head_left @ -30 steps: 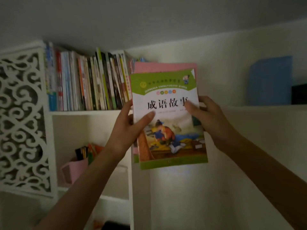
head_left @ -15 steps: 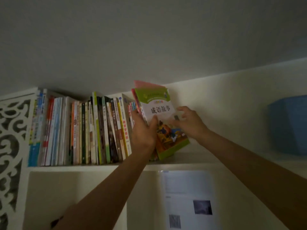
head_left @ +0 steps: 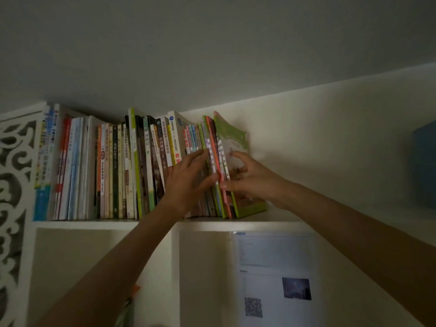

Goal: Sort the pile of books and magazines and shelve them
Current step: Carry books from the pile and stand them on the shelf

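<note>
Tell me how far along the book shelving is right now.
Done: a long row of books stands upright on the top shelf. In hand: the green-covered book sits at the row's right end, leaning, with the right hand on its cover and the left hand pressing neighbouring spines. Left: straightening it; any remaining pile is out of view.

Home study corner, white bookshelf [head_left: 155, 224] packed with books [head_left: 122, 171], carved fretwork panel [head_left: 14, 175]

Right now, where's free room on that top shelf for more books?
Free: the top shelf board to the right of the green book, up to the blue box at the frame's edge. Crowded: left of it, the row of books runs packed to the white lattice panel; left hand and right hand work at the row's end.
</note>
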Tool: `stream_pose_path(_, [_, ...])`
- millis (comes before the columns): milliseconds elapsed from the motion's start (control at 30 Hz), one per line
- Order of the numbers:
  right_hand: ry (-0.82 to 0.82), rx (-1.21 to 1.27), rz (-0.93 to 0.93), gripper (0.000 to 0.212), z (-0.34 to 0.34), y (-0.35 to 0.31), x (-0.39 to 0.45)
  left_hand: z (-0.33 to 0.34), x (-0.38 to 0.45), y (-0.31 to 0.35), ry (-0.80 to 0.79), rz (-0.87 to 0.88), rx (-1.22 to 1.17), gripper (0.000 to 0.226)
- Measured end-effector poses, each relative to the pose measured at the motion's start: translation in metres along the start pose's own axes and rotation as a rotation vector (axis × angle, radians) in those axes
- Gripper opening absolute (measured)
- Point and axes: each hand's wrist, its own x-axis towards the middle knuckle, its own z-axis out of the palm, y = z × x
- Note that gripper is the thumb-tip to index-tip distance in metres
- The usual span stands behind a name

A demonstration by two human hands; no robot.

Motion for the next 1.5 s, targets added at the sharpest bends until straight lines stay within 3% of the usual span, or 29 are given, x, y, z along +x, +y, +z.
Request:
stream_pose_path(133, [-0.002,-0.056,-0.005,0.098,0.000,0.010,0.016,0.017,0.011,-0.001,0.008,-0.060,0.349,0.072])
stream_pose_path(267, [-0.028,-0.138,0.013,0.096,-0.002,0.016,0.024,0.032,0.008,0.004,0.125,-0.101,0.394,0.072])
stream_pose_path(400, [-0.142,-0.232,0.065,0.092,-0.005,0.007,0.020,0.031,0.006,0.004,0.072,-0.115,0.357,0.075])
stream_pose_path(500, [-0.119,-0.299,0.060,0.085,-0.008,0.002,0.011,0.030,-0.007,0.006,0.052,-0.094,0.283,0.073])
stream_pose_path(733, [-0.044,-0.232,0.020,0.098,-0.013,0.011,0.007,0.016,-0.021,0.010,0.114,-0.080,0.033,0.052])
stream_pose_path(933, [-0.146,-0.276,-0.015,0.070,-0.018,0.029,-0.010,0.019,-0.027,0.020,0.121,0.013,-0.016,0.043])
stream_pose_path(1000, [-0.039,-0.312,-0.062,0.055,-0.020,0.018,-0.029,0.022,-0.036,0.032,0.130,0.062,-0.047,0.041])
stream_pose_path(1133, [0.365,-0.352,-0.228,0.027,-0.032,0.000,-0.101,0.027,-0.080,0.061,0.117,0.158,-0.172,0.027])
stream_pose_path(1233, [0.363,-0.345,-0.207,0.009,-0.033,0.013,-0.174,0.043,-0.130,0.080,0.034,0.142,-0.229,0.025])
stream_pose_path(1333, [0.278,-0.379,-0.095,0.011,-0.022,0.051,-0.239,0.079,-0.187,0.096,-0.146,0.064,-0.298,0.028])
stream_pose_path(1500, [0.068,-0.419,0.311,0.015,-0.003,0.156,-0.355,0.161,-0.304,0.116,-0.470,-0.190,-0.408,0.025])
